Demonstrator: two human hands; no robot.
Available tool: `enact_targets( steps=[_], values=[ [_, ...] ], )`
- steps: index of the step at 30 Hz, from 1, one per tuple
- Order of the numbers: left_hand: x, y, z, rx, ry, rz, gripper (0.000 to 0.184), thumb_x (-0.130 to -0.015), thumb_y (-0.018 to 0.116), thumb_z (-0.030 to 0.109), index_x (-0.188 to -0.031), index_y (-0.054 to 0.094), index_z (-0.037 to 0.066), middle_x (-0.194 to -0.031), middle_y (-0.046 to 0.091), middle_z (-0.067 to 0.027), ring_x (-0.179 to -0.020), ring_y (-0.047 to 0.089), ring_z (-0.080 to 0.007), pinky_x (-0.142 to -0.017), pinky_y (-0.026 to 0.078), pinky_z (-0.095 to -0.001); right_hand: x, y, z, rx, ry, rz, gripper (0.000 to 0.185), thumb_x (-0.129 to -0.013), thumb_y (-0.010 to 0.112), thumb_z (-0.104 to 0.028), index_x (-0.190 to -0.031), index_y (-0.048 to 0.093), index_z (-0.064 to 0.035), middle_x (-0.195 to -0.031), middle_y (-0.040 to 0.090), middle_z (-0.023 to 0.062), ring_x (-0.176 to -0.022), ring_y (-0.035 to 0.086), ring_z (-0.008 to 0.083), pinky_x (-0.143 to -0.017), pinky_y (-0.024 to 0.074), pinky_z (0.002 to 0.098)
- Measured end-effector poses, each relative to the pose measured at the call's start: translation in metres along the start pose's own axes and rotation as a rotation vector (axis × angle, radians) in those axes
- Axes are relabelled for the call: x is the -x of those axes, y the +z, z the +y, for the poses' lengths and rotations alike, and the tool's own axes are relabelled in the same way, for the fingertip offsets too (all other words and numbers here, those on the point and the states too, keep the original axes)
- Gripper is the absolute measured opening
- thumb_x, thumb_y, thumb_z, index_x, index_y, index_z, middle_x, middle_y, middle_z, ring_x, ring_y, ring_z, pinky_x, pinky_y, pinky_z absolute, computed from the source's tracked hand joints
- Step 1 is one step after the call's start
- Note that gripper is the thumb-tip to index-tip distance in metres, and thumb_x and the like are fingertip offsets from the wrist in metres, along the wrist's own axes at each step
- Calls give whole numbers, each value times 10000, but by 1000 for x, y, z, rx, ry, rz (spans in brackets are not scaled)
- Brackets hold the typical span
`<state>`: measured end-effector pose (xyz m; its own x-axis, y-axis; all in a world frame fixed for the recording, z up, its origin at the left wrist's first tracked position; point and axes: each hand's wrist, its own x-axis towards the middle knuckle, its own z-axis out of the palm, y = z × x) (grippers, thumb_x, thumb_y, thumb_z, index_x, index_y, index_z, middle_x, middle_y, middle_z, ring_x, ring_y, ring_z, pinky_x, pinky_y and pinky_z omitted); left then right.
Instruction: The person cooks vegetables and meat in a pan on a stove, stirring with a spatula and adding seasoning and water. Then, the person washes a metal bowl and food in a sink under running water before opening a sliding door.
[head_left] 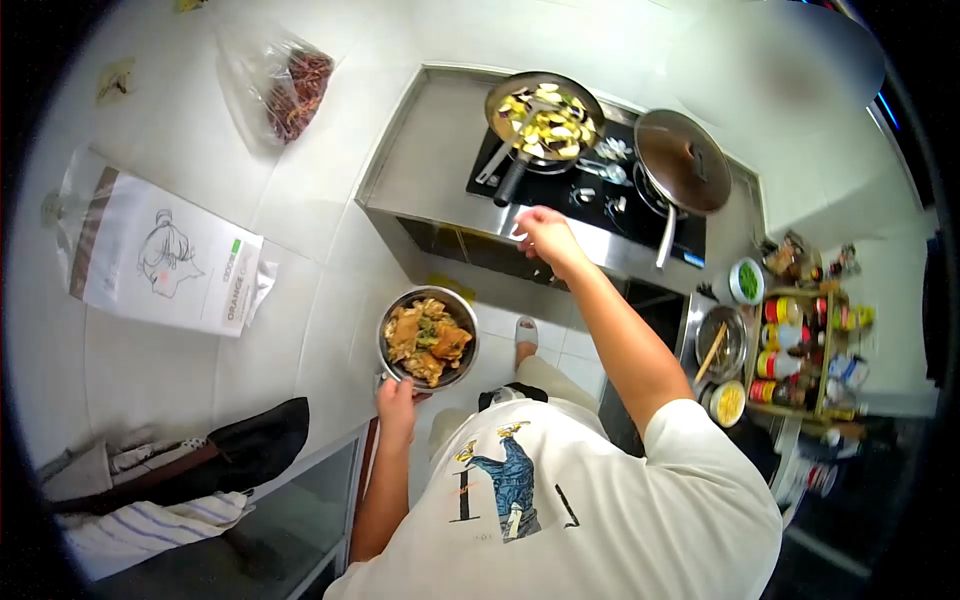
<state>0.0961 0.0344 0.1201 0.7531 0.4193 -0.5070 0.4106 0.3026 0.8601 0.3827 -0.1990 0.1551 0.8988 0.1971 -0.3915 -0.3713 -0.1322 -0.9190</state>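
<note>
My left hand (397, 405) grips the rim of a metal bowl (385, 362) at its lower left. In the bowl lie browned pieces of food (430, 338) with some green bits. My right hand (546, 238) is stretched out in front of the stove, its fingers loosely bent and apart, holding nothing that I can see. Just beyond its fingers is the black handle of a frying pan (512, 178), which it does not appear to touch. Sliced eggplant-like pieces (548, 120) fill the pan, and a metal spatula (508, 145) rests in it.
A lidded pan (683, 162) sits on the right side of the black cooktop (600, 195). Farther right are a bottle rack (795, 350), a bowl of chopped greens (747, 281) and a yellow-filled bowl (729, 403). A bag of dried chillies (298, 95) and a white bag (165, 250) are at left.
</note>
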Motion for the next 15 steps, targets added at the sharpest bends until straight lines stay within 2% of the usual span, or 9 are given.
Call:
enact_targets(
  steps=[1, 2, 3, 5, 6, 9, 11, 15],
  values=[
    [-11, -6, 2, 25, -14, -1, 183, -896, 431, 87, -956, 562, -27, -881, 639, -106, -734, 629, -177, -671, 547, -332, -22, 11, -10, -10, 2, 145, 281, -829, 610, -311, -881, 595, -35, -720, 591, 26, -609, 543, 122, -544, 451, 270],
    [-13, -3, 4, 42, -13, 70, 174, -893, 438, 87, -936, 557, -33, -874, 637, -116, -727, 628, -183, -666, 547, -335, -43, 7, -16, 90, 94, 204, 339, -828, 613, -362, -933, 579, -42, -875, 603, 66, -789, 566, 153, -617, 468, 312],
    [-18, 3, 7, 62, -7, 133, 168, -890, 446, 88, -917, 552, -39, -867, 635, -126, -720, 628, -190, -660, 547, -337, -60, 6, -18, 82, 158, 233, 463, -804, 620, -478, -926, 575, -34, -893, 583, 74, -822, 551, 164, -658, 482, 327],
    [-26, 12, 9, 110, 19, 160, 159, -889, 456, 94, -909, 537, -42, -852, 629, -136, -706, 627, -202, -648, 548, -342, -88, 6, -16, -54, 353, 153, 524, -766, 644, -534, -854, 545, -27, -738, 532, 74, -581, 497, 154, -521, 437, 307],
    [-30, 16, 12, 109, 25, 195, 156, -889, 461, 100, -912, 532, -37, -842, 626, -133, -698, 627, -203, -641, 546, -339, -121, 3, 14, -172, 401, 19, 550, -766, 639, -562, -850, 530, -29, -710, 510, 61, -585, 513, 175, -528, 464, 338],
    [-52, 24, 27, 177, 22, 236, 148, -888, 479, 122, -905, 518, -21, -811, 613, -118, -690, 624, -202, -619, 537, -323, -133, 31, 20, -411, 230, 88, 424, -824, 646, -403, -888, 479, -19, -717, 538, 68, -599, 554, 184, -517, 497, 345],
    [-60, 29, 38, 156, -36, 242, 152, -889, 490, 137, -887, 516, -14, -814, 605, -111, -688, 613, -191, -612, 532, -313, -143, 39, 32, -400, 187, 173, 296, -844, 600, -264, -896, 469, -3, -693, 542, 87, -545, 552, 189, -438, 485, 332],
    [-100, 24, 55, 141, -7, 150, 151, -889, 499, 142, -865, 522, -5, -786, 572, -84, -658, 582, -170, -611, 532, -307, -133, 36, 27, -335, 199, 267, 261, -834, 578, -246, -840, 472, -7, -667, 534, 83, -497, 540, 182, -416, 475, 327]
  ],
)
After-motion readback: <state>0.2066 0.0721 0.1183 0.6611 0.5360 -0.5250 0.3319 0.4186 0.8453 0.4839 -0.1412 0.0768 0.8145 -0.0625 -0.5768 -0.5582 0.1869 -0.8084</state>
